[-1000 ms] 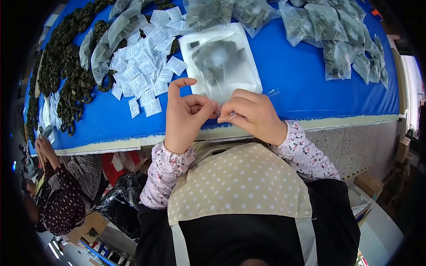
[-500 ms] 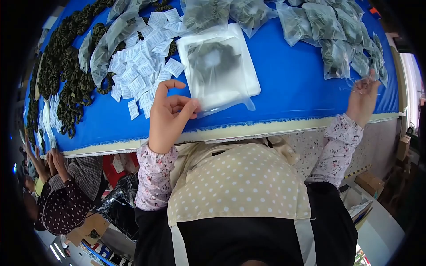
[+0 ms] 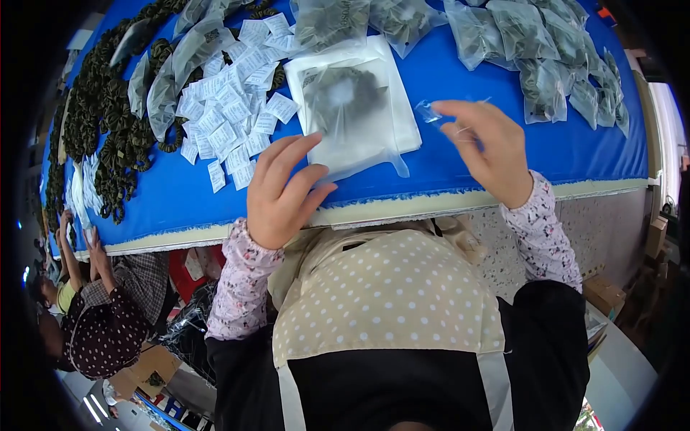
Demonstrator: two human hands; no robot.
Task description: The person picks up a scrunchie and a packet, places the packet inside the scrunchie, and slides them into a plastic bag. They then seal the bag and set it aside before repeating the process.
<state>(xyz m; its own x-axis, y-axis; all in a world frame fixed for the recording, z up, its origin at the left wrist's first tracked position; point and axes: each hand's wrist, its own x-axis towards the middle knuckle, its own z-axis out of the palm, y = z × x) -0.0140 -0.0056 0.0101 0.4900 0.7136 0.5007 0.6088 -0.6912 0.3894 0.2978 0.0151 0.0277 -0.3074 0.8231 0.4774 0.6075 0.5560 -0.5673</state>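
Note:
A frosted plastic bag (image 3: 350, 136) with a dark green scrunchie (image 3: 334, 97) inside lies on a stack of white bags (image 3: 408, 129). At the lower left corner of that bag is my left hand (image 3: 284, 190), its fingers spread apart and bent. My right hand (image 3: 489, 147) is over the blue cloth, to the right of the stack. Between its thumb and forefinger it pinches a small piece of clear plastic film (image 3: 428, 112). Small printed paper slips (image 3: 233, 111) lie in a heap to the left of the bag.
Filled frosted bags (image 3: 528, 32) are piled at the back right of the blue table cover (image 3: 460, 169). Dark green scrunchies (image 3: 118, 144) lie in long heaps on the left. Another person's hands (image 3: 95, 251) rest by the table edge at far left.
My right hand has come from the bags at the far right toward the middle, carrying the clear film. My left hand has drawn slightly down from the bag corner and spread its fingers.

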